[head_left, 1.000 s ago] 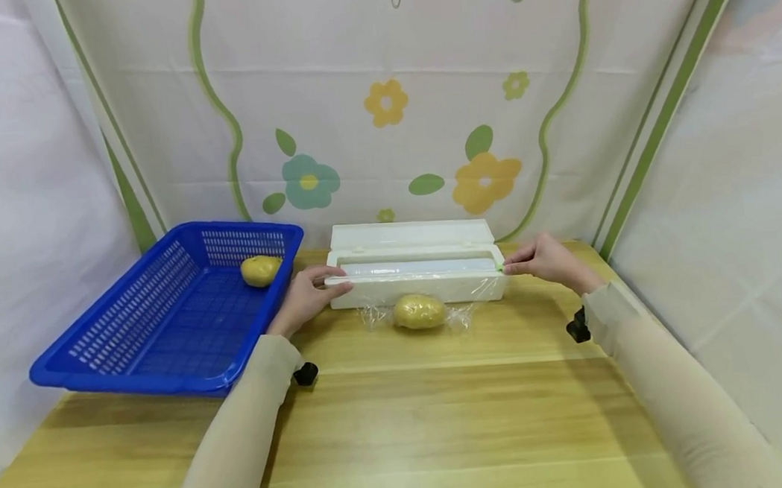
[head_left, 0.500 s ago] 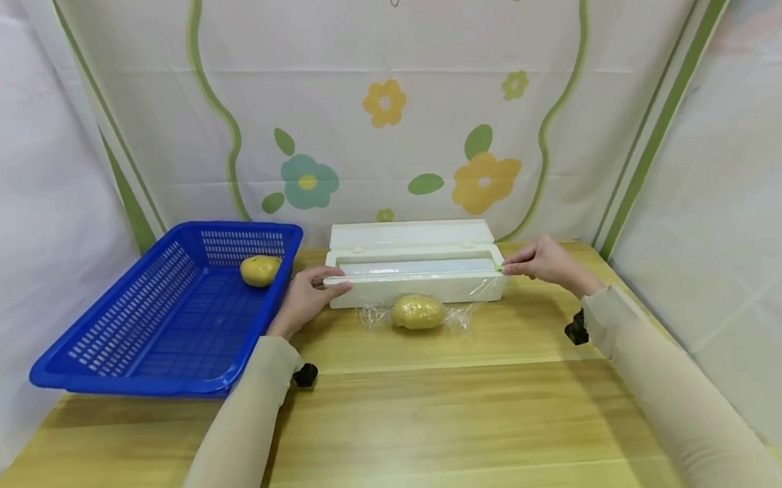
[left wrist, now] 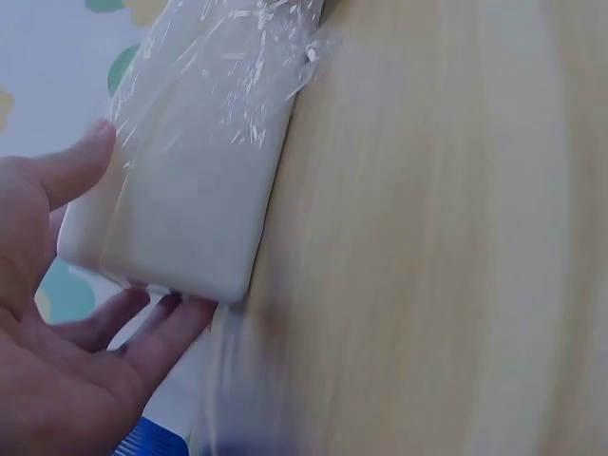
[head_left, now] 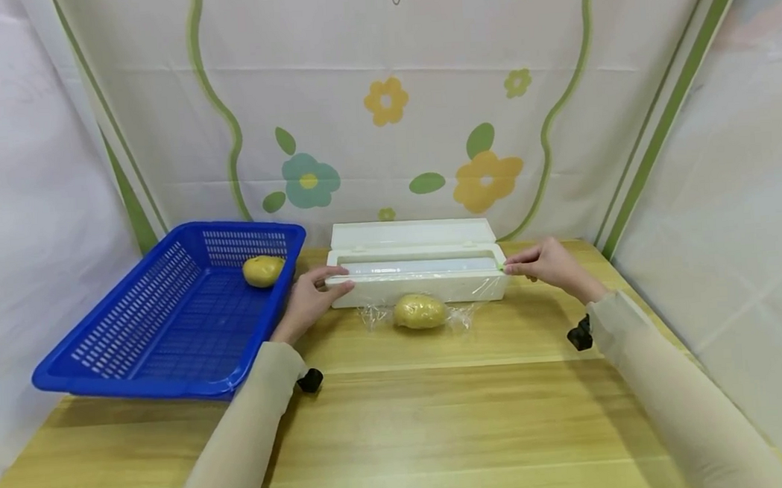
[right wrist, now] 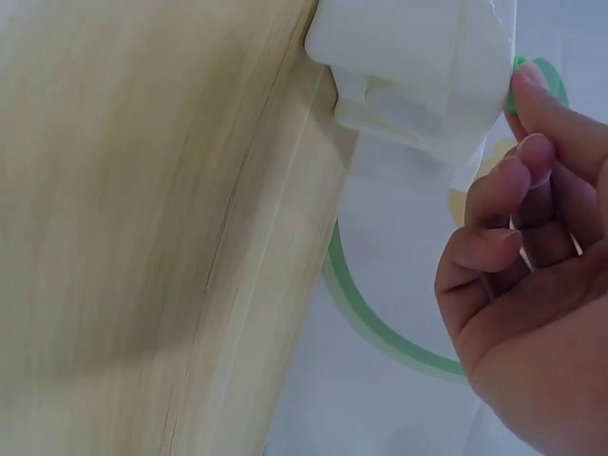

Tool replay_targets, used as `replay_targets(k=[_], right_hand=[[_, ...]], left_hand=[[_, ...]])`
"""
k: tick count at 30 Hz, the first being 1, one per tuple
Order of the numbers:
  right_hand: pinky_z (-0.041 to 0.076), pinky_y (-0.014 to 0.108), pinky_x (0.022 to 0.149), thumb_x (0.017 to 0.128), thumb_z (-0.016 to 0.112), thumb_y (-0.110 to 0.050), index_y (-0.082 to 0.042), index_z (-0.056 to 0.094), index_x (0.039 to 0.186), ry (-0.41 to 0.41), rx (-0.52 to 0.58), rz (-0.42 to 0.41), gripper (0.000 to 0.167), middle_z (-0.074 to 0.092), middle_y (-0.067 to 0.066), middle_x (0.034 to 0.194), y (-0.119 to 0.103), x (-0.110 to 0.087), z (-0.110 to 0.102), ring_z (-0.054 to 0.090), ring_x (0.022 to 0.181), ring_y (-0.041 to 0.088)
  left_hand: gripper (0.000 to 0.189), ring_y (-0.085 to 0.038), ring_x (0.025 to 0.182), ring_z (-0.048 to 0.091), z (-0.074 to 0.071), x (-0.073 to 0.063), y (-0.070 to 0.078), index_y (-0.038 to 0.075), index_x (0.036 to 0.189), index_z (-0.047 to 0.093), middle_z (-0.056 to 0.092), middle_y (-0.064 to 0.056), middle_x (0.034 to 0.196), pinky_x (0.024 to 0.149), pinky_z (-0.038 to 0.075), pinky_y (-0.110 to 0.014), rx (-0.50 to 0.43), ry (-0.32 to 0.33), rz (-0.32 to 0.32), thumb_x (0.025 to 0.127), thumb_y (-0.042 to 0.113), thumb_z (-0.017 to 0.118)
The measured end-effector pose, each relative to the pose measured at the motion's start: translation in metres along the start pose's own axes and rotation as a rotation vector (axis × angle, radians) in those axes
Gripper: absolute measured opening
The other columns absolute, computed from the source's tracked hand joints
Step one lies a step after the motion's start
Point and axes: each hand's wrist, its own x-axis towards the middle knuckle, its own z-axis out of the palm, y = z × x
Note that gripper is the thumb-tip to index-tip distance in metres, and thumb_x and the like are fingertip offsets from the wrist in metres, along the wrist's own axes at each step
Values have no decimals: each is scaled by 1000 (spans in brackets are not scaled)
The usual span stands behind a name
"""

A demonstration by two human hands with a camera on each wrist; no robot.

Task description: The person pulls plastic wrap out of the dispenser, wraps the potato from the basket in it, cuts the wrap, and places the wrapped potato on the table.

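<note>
A white cling film dispenser (head_left: 347,299) lies lengthwise at the back of the table, its lid raised and a film roll inside. Clear film (left wrist: 256,85) hangs over its front and wraps a potato (head_left: 420,312) lying just before it. My left hand (head_left: 306,301) holds the dispenser's left end, thumb (left wrist: 81,166) at the upper front edge and fingers around the end. At the right end, my right hand (head_left: 550,264) pinches a small green slide cutter (right wrist: 518,84) between thumb and forefinger; its other fingers are curled. The fingertips mostly cover the cutter.
On the left stands a blue plastic basket (head_left: 124,387) with one potato (head_left: 262,271) in it, close beside my left forearm. A flowered cloth (head_left: 385,155) hangs right behind the dispenser. More cloth walls flank the wooden table (head_left: 442,427).
</note>
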Motion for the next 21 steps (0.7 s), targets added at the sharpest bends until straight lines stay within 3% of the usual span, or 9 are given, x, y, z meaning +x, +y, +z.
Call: replay_targets(k=[3, 6, 11, 16, 19, 21], right_hand=[[47, 33, 53, 89, 76, -31, -5, 76, 108, 18, 35, 39, 33, 67, 11, 76, -3, -5, 3, 51, 60, 24], [48, 33, 54, 89, 76, -31, -4, 73, 111, 47, 66, 94, 35, 64, 11, 74, -9, -12, 6, 55, 63, 26], [52, 36, 59, 89, 75, -32, 1, 70, 89, 96, 126, 261, 33, 61, 6, 69, -21, -26, 12, 58, 63, 24], [48, 35, 59, 90, 74, -31, -3, 67, 72, 49, 235, 361, 34, 56, 6, 63, -29, -32, 25, 49, 56, 16], [46, 34, 59, 87, 77, -35, -5, 65, 68, 68, 307, 370, 37, 55, 5, 61, -32, -33, 35, 46, 54, 15], [45, 33, 59, 84, 80, -35, -3, 68, 74, 100, 362, 369, 36, 53, 3, 59, -34, -34, 41, 45, 53, 14]], left_hand=[[48, -31, 123, 50, 4, -3, 7, 6, 128, 65, 57, -12, 133, 100, 42, -47, 72, 79, 27, 87, 28, 78], [51, -33, 122, 48, 7, -4, 17, 3, 127, 65, 56, -16, 131, 102, 37, -47, 156, 172, 31, 85, 27, 81], [32, -30, 100, 47, 13, -10, 32, 5, 98, 69, 53, -15, 106, 88, 37, -42, 222, 277, -46, 81, 29, 83], [22, -25, 82, 48, 16, -16, 38, 8, 82, 73, 55, -9, 82, 77, 36, -37, 213, 298, -63, 83, 28, 82], [18, -21, 76, 55, 16, -18, 40, 10, 85, 77, 63, -4, 78, 74, 42, -36, 184, 275, -57, 84, 28, 81], [18, -20, 78, 58, 16, -19, 41, 11, 91, 78, 67, -2, 80, 73, 45, -35, 164, 243, -66, 86, 29, 79]])
